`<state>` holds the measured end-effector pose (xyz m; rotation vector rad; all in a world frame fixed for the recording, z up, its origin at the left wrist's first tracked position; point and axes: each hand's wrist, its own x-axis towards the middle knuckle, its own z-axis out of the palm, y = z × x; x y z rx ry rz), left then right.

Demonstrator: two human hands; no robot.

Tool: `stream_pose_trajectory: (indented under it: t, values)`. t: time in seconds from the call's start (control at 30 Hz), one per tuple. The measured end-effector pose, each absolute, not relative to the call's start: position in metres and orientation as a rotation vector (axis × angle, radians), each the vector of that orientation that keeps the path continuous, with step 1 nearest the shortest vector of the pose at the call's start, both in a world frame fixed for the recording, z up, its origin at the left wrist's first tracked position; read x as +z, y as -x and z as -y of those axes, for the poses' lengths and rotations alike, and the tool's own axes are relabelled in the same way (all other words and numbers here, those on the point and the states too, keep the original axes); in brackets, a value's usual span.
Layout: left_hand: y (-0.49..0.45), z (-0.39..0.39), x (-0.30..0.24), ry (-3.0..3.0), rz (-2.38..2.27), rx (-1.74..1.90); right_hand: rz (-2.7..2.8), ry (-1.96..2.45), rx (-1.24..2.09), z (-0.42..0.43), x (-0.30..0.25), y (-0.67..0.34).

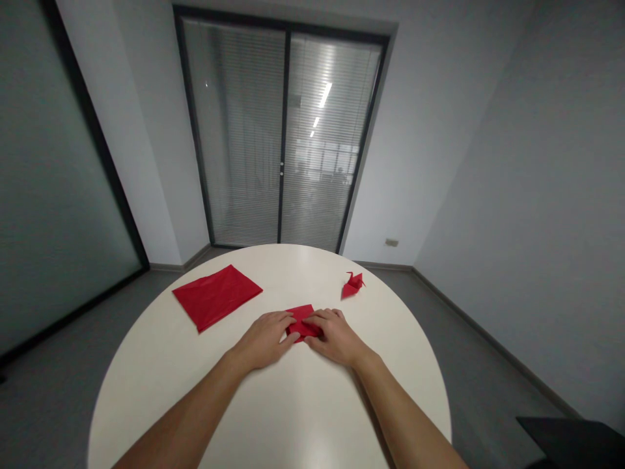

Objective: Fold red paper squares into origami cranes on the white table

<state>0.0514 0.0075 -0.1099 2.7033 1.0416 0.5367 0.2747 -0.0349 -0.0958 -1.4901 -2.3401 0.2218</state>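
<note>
A small folded piece of red paper [301,320] lies on the round white table [273,404], partly covered by both hands. My left hand [266,339] rests on its left side with fingers pressed flat on the paper. My right hand [333,335] presses on its right side, fingers curled down over the fold. A finished red paper crane [352,284] stands on the table beyond my right hand. A stack of flat red paper sheets [216,295] lies to the far left of my left hand.
The table's curved far edge is just past the crane. Behind it are a grey floor, grey walls and a glass door with blinds [280,137]. A dark object [571,440] sits at the lower right corner.
</note>
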Motion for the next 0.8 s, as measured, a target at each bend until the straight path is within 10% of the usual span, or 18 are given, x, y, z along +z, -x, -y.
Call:
stream_pose_trajectory:
  t: [0.8]
  values:
    - [-0.055,-0.021,-0.132,-2.599,-1.46,0.581,1.603,1.606,0.582,0.011,-0.124,-0.291]
